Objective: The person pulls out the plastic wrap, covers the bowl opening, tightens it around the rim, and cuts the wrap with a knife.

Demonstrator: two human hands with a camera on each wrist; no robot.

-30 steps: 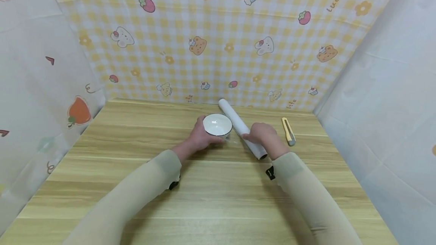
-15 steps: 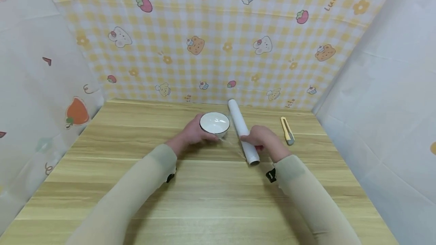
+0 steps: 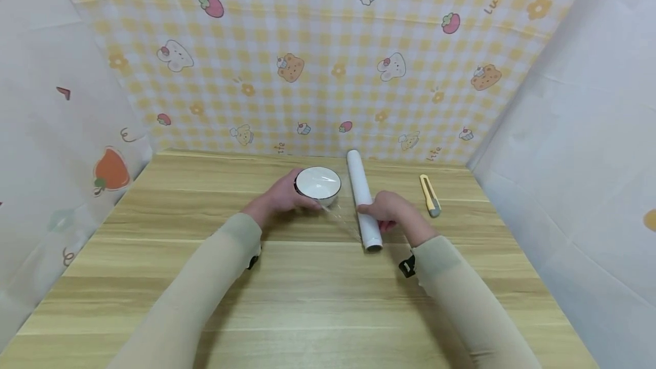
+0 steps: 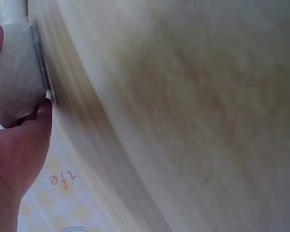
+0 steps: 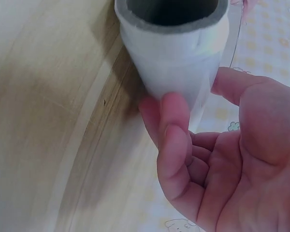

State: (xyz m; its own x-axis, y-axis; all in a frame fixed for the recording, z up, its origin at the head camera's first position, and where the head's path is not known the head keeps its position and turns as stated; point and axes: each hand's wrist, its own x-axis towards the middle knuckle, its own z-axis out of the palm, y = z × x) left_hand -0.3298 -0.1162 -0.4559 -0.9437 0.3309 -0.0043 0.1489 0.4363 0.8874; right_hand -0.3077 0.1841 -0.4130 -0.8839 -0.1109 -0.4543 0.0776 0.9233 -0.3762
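My left hand (image 3: 285, 193) grips the side of a white bowl (image 3: 319, 183) with a dark rim, thumb at the near side. Clear plastic film wraps the bowl's wall (image 4: 19, 72) in the left wrist view. From the bowl, a strip of cling film (image 3: 340, 222) stretches across to a white cling film roll (image 3: 360, 187), just right of the bowl. My right hand (image 3: 388, 207) holds that roll near its front end, thumb on top. In the right wrist view, the fingers (image 5: 175, 113) curl under the roll, whose hollow core faces the camera.
A yellow utility knife (image 3: 430, 195) lies to the right of my right hand. The wooden table (image 3: 307, 300) ends at a checked cloth backdrop (image 3: 318, 95), close to the roll's far end. White cloth walls (image 3: 589, 147) stand at both sides.
The roll has turned, its near end swinging left and toward me, its far end right. The film strip between bowl and roll shows longer. The left hand and bowl shifted slightly left.
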